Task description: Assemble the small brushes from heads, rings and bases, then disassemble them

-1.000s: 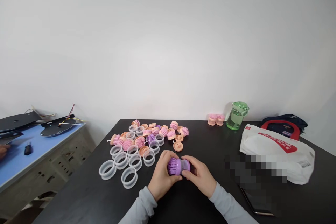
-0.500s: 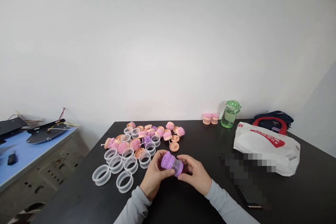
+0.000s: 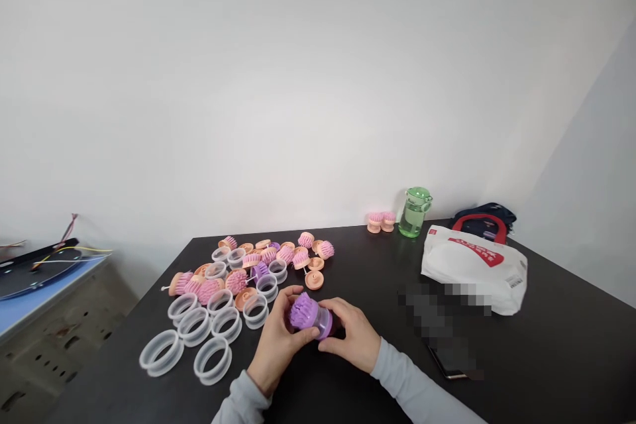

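Observation:
Between my two hands is a purple scrubbing brush point(image 3: 304, 311) with soft bristles, a clear middle and a purple base. It lies tilted, bristles toward the left. My left hand point(image 3: 279, 336) is closed around its bristle end, thumb on the clear part. The fingers and thumb of my right hand point(image 3: 354, 335) grip the base, covering part of it. Left of my hands lie several clear plastic rings point(image 3: 212, 360). Behind them are loose pink bristle heads point(image 3: 211, 291), peach discs point(image 3: 314, 280) and a purple bristle head point(image 3: 259, 271).
Two pink brushes point(image 3: 381, 222) stand by the wall beside a green-lidded jug point(image 3: 415, 213). On the right of the black table point(image 3: 561, 344) are a white bag point(image 3: 472, 271), a dark bag point(image 3: 484, 213) and a partly blurred phone point(image 3: 450, 364). A blue-topped bench point(image 3: 74, 281) stands at far left.
The view has turned to the right, so the table's things sit further left in it. My right hand closes further over the brush's base; my left hand keeps its hold.

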`<state>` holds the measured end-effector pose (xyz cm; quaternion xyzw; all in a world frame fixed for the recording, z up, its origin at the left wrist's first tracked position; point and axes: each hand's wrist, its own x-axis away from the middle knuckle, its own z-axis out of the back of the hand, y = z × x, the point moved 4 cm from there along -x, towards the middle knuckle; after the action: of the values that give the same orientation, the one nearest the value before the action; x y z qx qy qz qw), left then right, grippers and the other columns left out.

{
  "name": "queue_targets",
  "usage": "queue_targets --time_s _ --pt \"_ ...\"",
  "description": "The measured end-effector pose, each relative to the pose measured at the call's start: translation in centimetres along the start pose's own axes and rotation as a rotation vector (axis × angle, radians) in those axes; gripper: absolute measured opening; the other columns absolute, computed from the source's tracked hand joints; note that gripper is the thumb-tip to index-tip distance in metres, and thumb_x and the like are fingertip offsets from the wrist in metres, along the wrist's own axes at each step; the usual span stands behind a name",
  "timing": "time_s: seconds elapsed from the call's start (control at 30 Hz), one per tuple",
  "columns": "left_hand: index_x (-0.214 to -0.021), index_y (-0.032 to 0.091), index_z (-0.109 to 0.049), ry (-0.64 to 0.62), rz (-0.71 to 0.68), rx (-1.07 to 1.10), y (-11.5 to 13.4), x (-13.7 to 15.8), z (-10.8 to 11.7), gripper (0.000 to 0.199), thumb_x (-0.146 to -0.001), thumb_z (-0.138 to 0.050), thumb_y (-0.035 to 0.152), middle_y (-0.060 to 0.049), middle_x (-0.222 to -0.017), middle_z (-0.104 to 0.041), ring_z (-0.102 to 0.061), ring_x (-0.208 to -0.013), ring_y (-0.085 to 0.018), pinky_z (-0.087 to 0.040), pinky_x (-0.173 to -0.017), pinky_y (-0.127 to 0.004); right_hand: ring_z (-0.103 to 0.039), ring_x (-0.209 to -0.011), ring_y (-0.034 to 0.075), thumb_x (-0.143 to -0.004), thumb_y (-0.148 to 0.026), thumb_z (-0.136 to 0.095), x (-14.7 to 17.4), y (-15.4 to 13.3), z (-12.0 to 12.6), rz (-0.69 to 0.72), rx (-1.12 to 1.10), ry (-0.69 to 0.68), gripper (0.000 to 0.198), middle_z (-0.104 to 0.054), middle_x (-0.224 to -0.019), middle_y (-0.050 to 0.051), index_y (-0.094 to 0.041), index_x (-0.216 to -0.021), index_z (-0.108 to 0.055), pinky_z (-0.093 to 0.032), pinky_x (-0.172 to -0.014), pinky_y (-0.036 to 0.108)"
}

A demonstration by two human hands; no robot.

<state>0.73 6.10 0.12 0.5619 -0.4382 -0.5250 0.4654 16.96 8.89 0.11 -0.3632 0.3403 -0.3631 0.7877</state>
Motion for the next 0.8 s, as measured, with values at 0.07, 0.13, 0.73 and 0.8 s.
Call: queue_targets --time_s 0.07,0.13,0.73,0.8 --pt "-0.114 0.023 -0.051 0.025 -0.050 -0.123 0.3 0.1 0.0 0.067 -0.057 -0.084 0.028 -0.004 -0.104 -0.061 -0.060 -0.100 -0.026 -0.047 -0.089 -0.041 -0.062 -0.094 0.025 -0.057 -0.015 -0.086 0.0 -0.2 0.0 0.002 0.064 0.006 0.058 -0.066 -0.106 0.007 -0.019 -0.111 -0.064 -0.053 -0.081 0.037" --pt "-0.112 0.022 -0.053 0.040 -0.081 -0.242 0.6 0.2 -0.1 0.063 -0.057 -0.083 0.022 -0.005 -0.110 -0.060 -0.058 -0.107 -0.028 -0.044 -0.095 -0.044 -0.061 -0.097 0.026 -0.057 -0.016 -0.086 -0.1 -0.3 -0.1 0.008 0.083 0.011 0.056 -0.066 -0.106 0.006 -0.020 -0.109 -0.064 -0.053 -0.083 0.038" --pt "-0.113 0.021 -0.049 -0.027 -0.062 -0.319 -0.6 0.0 -0.5 0.042 -0.076 -0.066 0.029 -0.009 -0.105 -0.057 -0.057 -0.098 -0.026 -0.053 -0.077 -0.041 -0.064 -0.104 0.028 -0.060 -0.006 -0.076 -3.5 3.5 3.5 -0.136 0.166 0.413 0.063 -0.068 -0.113 0.009 -0.018 -0.119 -0.058 -0.049 -0.094 0.043" --pt "-0.112 0.022 -0.049 -0.028 -0.059 -0.336 -0.7 0.1 -0.6 0.039 -0.077 -0.064 0.027 -0.009 -0.107 -0.057 -0.057 -0.097 -0.025 -0.053 -0.077 -0.041 -0.064 -0.103 0.028 -0.061 -0.006 -0.076 -5.0 5.2 5.0 -0.201 0.192 0.495 0.063 -0.067 -0.114 0.010 -0.017 -0.120 -0.057 -0.050 -0.094 0.043"
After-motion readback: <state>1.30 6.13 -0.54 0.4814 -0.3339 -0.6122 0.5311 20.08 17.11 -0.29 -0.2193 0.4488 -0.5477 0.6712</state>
